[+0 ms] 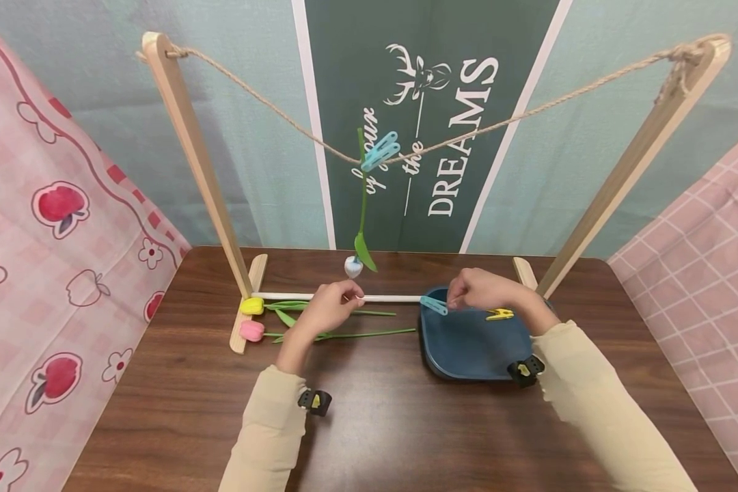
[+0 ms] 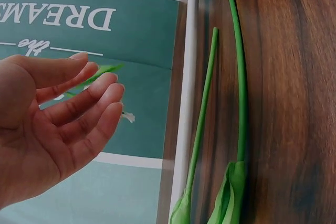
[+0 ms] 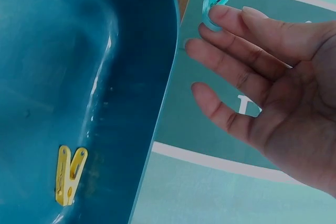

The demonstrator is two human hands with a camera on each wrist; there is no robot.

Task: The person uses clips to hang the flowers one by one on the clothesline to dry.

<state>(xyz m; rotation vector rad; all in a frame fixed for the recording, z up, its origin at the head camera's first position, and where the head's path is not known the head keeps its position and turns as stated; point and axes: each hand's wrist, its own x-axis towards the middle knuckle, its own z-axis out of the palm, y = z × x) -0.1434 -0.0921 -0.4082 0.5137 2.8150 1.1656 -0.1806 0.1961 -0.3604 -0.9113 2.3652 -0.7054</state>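
Note:
My right hand pinches a light-blue clothespin over the left rim of a dark-blue tray; the right wrist view shows this clothespin at the thumb and fingertips. My left hand has loosely bent fingers and holds nothing in the left wrist view. Just above it in the head view, a white tulip hangs head down. A light-blue clothespin clips its stem to the sagging rope. Inside the tray lies a yellow clothespin.
A yellow tulip and a pink tulip lie on the table, stems pointing right. Two wooden posts carry the rope. A white rod runs low between them. Patterned curtains surround the table.

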